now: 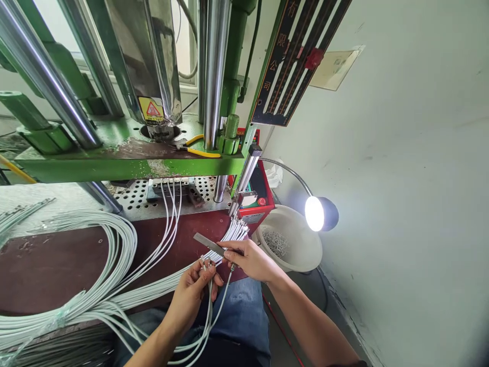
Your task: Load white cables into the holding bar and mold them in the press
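My left hand [195,285] is closed on a few white cables [209,300], pinching them just below their metal ends, which point up. In my right hand [246,257] is a flat metal strip [204,241], held between thumb and fingers and slanting up to the left; whether it is a file or a blade I cannot tell. One more cable end [233,267] hangs just under my right fingers, and its hold is partly hidden. Behind both hands lies a fanned bundle of cable ends [237,232] on the dark red table [153,239].
A green press [126,168] stands over a perforated plate [133,200], with several cables running into its mould [168,191]. Yellow-handled pliers [202,152] lie on the press. Coiled white cables [124,239] fill the left. A lit lamp [319,214] hangs over a white tub [301,250] at right.
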Motion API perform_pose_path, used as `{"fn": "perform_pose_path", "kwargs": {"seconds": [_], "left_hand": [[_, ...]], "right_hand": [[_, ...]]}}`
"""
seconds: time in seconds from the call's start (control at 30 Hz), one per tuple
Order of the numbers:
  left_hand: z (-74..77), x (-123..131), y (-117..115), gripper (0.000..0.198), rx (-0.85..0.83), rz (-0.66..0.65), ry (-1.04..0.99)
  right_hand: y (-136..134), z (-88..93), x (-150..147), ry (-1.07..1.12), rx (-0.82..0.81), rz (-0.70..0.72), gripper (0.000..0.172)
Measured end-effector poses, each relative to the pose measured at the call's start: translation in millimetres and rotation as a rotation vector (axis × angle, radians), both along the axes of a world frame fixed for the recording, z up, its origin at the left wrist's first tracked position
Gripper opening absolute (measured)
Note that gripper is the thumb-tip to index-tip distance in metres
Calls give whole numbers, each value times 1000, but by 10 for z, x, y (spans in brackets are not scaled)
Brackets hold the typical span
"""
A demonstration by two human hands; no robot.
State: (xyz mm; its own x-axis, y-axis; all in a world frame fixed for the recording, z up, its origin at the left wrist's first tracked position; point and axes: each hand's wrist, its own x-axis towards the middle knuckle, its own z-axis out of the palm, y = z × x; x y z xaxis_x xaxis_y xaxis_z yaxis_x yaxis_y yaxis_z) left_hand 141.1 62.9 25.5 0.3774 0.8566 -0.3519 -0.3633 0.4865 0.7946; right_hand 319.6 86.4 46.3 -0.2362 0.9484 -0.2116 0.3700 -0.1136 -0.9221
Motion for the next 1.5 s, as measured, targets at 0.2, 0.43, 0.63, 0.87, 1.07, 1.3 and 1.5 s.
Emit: {"fn": "perform_pose_path", "kwargs": {"seconds": [0.2,0.43,0.63,0.87,1.07,1.3,1.5], "left_hand": [[-31,26,-26,33,2,-50,41],[-29,35,7,38,4,-90,74],[-115,41,13,41,19,-99,53],[-126,45,23,38,63,-117,108],[-93,30,18,40,78,-131,145],[-71,20,14,40,73,-115,158],[-52,32,29,43,92,-98,217]], "right_hand": [[9,65,-29,61,1,-20,38],[8,80,-58,70,-19,-2,37],[3,47,-66,119,-50,10,37],[-17,74,-103,131,-35,-5,36],[-7,95,-107,102,-8,15,37],[-3,74,-117,90,10,32,38],[-33,80,-149,3,37,36,38]]}}
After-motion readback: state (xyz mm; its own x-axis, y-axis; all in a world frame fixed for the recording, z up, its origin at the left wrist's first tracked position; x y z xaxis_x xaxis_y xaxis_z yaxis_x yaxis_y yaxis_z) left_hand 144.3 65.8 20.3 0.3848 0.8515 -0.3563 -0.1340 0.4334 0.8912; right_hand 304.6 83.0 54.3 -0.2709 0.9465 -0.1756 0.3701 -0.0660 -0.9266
